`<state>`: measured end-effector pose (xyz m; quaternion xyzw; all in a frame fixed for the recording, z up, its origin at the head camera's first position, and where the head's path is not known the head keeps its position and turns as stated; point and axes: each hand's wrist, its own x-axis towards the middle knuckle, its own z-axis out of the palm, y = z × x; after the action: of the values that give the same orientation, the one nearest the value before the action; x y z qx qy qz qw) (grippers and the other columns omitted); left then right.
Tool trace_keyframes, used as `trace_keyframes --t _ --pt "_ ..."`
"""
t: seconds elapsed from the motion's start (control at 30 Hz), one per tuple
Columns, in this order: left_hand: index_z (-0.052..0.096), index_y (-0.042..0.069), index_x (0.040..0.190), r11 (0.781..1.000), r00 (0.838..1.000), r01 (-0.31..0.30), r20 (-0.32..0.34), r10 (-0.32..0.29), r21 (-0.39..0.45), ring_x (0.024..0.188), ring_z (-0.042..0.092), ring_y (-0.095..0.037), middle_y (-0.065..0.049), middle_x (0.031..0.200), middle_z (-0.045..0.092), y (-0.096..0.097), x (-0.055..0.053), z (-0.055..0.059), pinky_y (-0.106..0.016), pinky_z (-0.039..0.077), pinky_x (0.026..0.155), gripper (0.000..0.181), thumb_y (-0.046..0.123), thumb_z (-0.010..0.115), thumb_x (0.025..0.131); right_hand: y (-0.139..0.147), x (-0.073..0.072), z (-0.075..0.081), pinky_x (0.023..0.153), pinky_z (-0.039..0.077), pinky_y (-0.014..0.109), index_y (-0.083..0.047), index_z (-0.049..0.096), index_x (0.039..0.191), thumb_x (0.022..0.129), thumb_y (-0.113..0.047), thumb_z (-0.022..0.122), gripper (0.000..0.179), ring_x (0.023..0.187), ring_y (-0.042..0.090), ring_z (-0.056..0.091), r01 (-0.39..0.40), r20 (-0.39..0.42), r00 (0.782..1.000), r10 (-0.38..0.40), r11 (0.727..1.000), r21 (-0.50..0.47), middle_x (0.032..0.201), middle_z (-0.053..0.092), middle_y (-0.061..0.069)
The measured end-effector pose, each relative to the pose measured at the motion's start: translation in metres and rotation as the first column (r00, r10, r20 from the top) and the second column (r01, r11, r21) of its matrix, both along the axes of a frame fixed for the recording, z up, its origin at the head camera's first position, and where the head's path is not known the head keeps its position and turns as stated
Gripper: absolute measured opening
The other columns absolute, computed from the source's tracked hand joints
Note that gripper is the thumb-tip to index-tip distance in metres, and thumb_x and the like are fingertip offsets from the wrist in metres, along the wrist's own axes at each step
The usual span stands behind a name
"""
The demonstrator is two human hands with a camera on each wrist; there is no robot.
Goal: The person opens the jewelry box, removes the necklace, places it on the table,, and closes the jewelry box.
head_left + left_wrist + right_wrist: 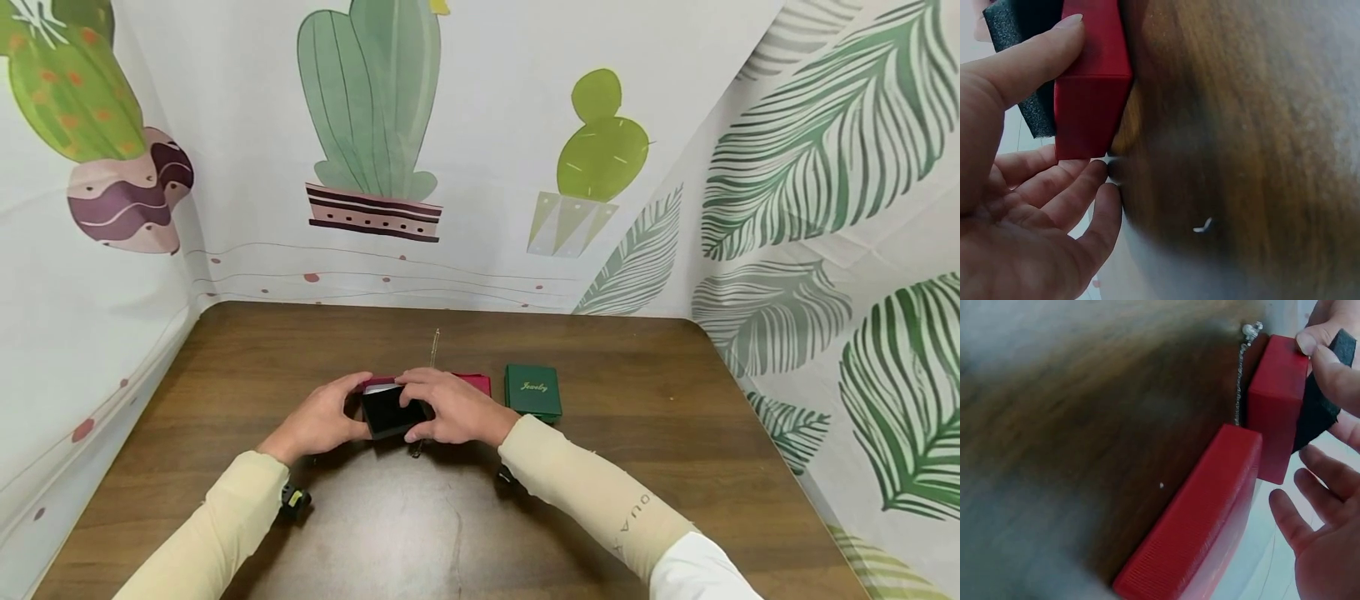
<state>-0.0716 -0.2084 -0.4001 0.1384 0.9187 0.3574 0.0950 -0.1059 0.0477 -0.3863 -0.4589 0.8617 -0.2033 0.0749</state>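
Observation:
My left hand grips a small red jewelry box, thumb on the near side and fingers around the far side. A black foam insert stands tilted out of the box's open top. My right hand pinches this insert between its thumb and fingers. Beside the box, under the right hand, lies another red box part, mostly covered in the head view. A thin chain necklace runs along the table behind the boxes; its pale bead end shows in the right wrist view.
A green box lettered "Jewelry" sits just right of the right hand on the brown wooden table. A cactus-printed white cloth hangs behind the table and along its sides.

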Motion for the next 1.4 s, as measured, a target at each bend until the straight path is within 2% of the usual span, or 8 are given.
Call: trace_keyframes --t 0.23,0.43,0.53,0.73,0.83,1.0,1.17,1.4 --pt "0.047 -0.002 0.151 1.0 1.0 -0.004 0.013 0.004 -0.004 0.13 0.059 -0.039 -0.024 0.146 0.059 0.0 0.001 0.0 -0.062 0.046 0.11 0.086 0.026 0.088 0.081 0.001 -0.002 0.002 0.118 0.046 0.04 -0.013 0.07 0.114 0.092 -0.028 0.08 0.028 0.142 0.024 0.054 -0.011 0.112 0.994 0.011 1.0 0.0 0.153 0.057 0.009" --pt "0.046 -0.003 0.152 1.0 1.0 -0.006 0.018 0.006 0.0 0.132 0.057 -0.041 -0.025 0.146 0.059 0.0 0.001 0.0 -0.063 0.045 0.111 0.085 0.022 0.086 0.081 -0.002 -0.006 0.005 0.11 0.05 0.032 -0.009 0.071 0.107 0.088 -0.022 0.085 0.027 0.134 0.023 0.059 0.008 0.244 0.97 0.0 0.999 -0.033 0.149 0.06 0.007" --pt "0.046 -0.003 0.152 1.0 1.0 -0.007 0.02 0.007 0.0 0.132 0.057 -0.041 -0.025 0.145 0.059 0.001 0.001 0.0 -0.063 0.045 0.111 0.085 0.023 0.086 0.082 -0.004 -0.008 0.007 0.103 0.052 0.028 -0.009 0.072 0.104 0.085 -0.021 0.088 0.027 0.125 0.02 0.06 -0.002 0.273 0.962 0.014 0.999 -0.044 0.143 0.061 0.007" --pt "0.046 -0.002 0.152 1.0 1.0 -0.007 0.017 0.007 -0.001 0.132 0.058 -0.041 -0.024 0.145 0.06 0.001 0.002 0.0 -0.063 0.046 0.11 0.083 0.024 0.086 0.083 -0.008 -0.008 0.007 0.089 0.052 0.022 -0.013 0.07 0.105 0.081 -0.023 0.091 0.034 0.109 0.014 0.059 -0.018 0.248 0.968 0.026 0.999 -0.038 0.135 0.057 0.003" --pt "0.046 -0.002 0.152 1.0 1.0 -0.005 0.021 0.005 0.002 0.133 0.057 -0.041 -0.024 0.145 0.06 0.001 0.001 0.001 -0.063 0.046 0.11 0.083 0.024 0.085 0.084 -0.008 -0.007 0.007 0.098 0.051 0.027 -0.017 0.07 0.114 0.082 -0.025 0.09 0.039 0.118 0.015 0.058 0.004 0.227 0.974 0.002 1.0 -0.025 0.137 0.056 -0.001" --pt "0.046 -0.001 0.152 1.0 1.0 -0.007 0.028 0.007 -0.002 0.126 0.061 -0.038 -0.021 0.141 0.063 0.001 0.0 0.002 -0.061 0.049 0.106 0.087 0.029 0.088 0.082 -0.008 -0.009 0.009 0.112 0.047 0.041 -0.019 0.073 0.122 0.085 -0.029 0.087 0.04 0.132 0.02 0.053 0.022 0.143 0.989 -0.022 1.0 -0.001 0.143 0.056 0.001" --pt "0.043 -0.002 0.154 1.0 0.999 -0.015 0.047 0.016 -0.014 0.124 0.061 -0.037 -0.022 0.142 0.062 0.002 -0.001 0.003 -0.059 0.05 0.105 0.097 0.037 0.091 0.079 -0.01 -0.012 0.013 0.116 0.044 0.047 -0.019 0.075 0.123 0.087 -0.032 0.084 0.039 0.134 0.022 0.051 0.032 0.037 0.999 -0.033 0.999 0.028 0.143 0.058 0.003" --pt "0.041 -0.004 0.155 1.0 0.999 -0.015 0.052 0.016 -0.025 0.13 0.058 -0.039 -0.026 0.146 0.059 0.003 -0.001 0.004 -0.06 0.047 0.108 0.101 0.04 0.091 0.079 -0.013 -0.015 0.014 0.117 0.043 0.047 -0.018 0.076 0.126 0.089 -0.032 0.082 0.04 0.134 0.022 0.051 0.038 -0.013 0.999 -0.037 0.996 0.083 0.143 0.059 0.004"
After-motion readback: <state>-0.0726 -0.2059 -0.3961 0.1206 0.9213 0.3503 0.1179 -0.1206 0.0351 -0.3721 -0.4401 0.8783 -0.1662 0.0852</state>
